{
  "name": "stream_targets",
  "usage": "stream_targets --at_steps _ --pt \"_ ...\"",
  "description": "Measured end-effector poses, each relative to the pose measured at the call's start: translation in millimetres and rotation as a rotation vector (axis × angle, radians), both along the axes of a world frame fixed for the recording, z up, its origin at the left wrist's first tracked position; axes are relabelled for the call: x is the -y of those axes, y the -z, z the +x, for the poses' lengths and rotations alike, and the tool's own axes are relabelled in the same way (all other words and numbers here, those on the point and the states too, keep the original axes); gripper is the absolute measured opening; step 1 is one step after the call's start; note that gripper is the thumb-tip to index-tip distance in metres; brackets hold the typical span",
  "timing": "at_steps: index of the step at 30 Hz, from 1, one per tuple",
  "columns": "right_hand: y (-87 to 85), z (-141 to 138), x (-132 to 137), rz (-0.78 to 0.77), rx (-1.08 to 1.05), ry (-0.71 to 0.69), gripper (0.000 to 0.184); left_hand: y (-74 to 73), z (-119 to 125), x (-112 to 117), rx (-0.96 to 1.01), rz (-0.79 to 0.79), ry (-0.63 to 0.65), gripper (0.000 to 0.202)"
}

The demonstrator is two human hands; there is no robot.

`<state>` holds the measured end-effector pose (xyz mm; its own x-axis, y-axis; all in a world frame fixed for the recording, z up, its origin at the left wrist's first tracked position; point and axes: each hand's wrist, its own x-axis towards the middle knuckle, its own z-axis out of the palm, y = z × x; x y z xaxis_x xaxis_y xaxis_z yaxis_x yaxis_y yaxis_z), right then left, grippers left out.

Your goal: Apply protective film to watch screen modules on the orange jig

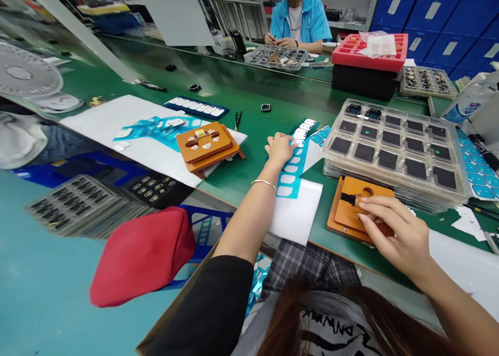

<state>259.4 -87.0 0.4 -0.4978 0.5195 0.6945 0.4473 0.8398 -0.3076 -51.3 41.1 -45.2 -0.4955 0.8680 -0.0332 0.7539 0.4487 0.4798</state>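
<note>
Touching a blue-backed strip of white labels near the table's front edge (thin, light film, best lifted by its edge), the left hand may or may not pinch it, while the right hand rests loosely on an orange jig.

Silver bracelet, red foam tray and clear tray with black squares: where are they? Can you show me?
Silver bracelet (264, 183): head view, point on the middle of the band.
Red foam tray (366, 65): head view, point on its front wall.
Clear tray with black squares (393, 182): head view, point on its front rim.
</note>
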Motion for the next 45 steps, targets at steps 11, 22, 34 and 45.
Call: stream_targets --at_steps 11,22,34,45 --pt "0.9 -1 1 0.005 0.002 0.002 0.019 -0.9 0 -13 0.102 -0.05 -0.146 0.056" --pt "0.4 -2 0 0.007 0.012 0.004 0.016 -4.5 1 -9 0.162 0.06 -0.131 0.051" --pt "-7.0 -1 -3 0.265 -0.08 -0.197 0.029 -61.4 47 70 0.681 0.712 0.373 0.066" --pt "-1.5 -8 -9 0.15 -0.06 -0.038 0.062 -77.0 100 107 0.407 0.649 1.008 0.017"
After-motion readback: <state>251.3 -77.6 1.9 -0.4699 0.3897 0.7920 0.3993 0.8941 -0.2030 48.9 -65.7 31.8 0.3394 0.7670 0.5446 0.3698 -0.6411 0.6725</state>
